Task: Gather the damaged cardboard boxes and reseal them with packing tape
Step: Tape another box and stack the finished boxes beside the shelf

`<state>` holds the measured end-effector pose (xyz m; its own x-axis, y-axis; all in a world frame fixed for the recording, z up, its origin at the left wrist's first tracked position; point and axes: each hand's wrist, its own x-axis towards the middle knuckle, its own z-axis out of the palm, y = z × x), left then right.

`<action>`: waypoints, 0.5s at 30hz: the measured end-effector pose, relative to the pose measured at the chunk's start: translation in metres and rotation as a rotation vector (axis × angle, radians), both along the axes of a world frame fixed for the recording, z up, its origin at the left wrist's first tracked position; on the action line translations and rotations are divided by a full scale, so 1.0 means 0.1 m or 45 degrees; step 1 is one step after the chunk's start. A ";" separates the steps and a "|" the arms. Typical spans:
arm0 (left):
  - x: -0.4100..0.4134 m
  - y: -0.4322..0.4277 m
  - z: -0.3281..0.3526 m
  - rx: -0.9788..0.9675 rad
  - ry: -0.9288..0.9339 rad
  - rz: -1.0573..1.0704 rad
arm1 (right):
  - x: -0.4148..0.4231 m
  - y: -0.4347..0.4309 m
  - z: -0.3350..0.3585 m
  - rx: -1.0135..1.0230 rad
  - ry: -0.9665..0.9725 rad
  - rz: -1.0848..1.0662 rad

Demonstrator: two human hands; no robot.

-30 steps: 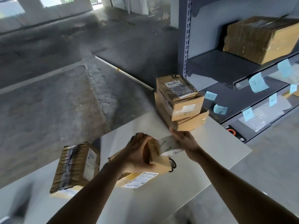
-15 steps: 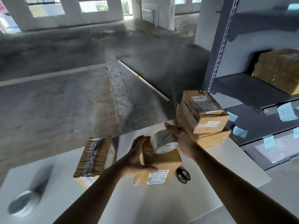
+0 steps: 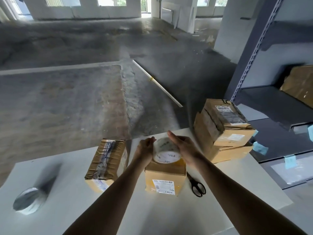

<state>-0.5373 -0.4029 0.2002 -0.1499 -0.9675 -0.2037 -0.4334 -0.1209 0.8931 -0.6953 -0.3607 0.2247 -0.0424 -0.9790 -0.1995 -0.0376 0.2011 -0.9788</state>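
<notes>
The small box (image 3: 165, 175) now sits on the table (image 3: 152, 214) — no longer lifted by the left hand (image 3: 144, 150), which now grips the tape roll (image 3: 166, 152) on top — right hand (image 3: 185, 148) cupped round it too.

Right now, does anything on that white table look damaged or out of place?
Yes. The left-hand brown cardboard box, wrapped in wrinkled tape, is crumpled and dented. On the right, the top brown cardboard box sits askew on the flatter box, with what looks like a dark split down its side.

Matt cardboard box (image 3: 165, 173), glossy tape roll (image 3: 166, 152) (clear plastic), smooth white table (image 3: 152, 216).
</notes>
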 end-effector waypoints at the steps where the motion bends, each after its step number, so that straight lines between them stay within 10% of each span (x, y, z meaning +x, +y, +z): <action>1: 0.01 -0.06 -0.02 0.016 -0.039 -0.025 | 0.02 -0.01 0.00 -0.003 0.005 -0.017; 15: 0.09 -0.21 -0.45 -0.129 -0.079 -0.152 | 0.08 -0.09 -0.08 -0.029 0.088 -0.047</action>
<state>-0.5283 -0.4236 0.1555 -0.2549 -0.9597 -0.1183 -0.4942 0.0242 0.8690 -0.6871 -0.3695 0.2169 -0.0911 -0.9808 -0.1726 -0.0980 0.1813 -0.9785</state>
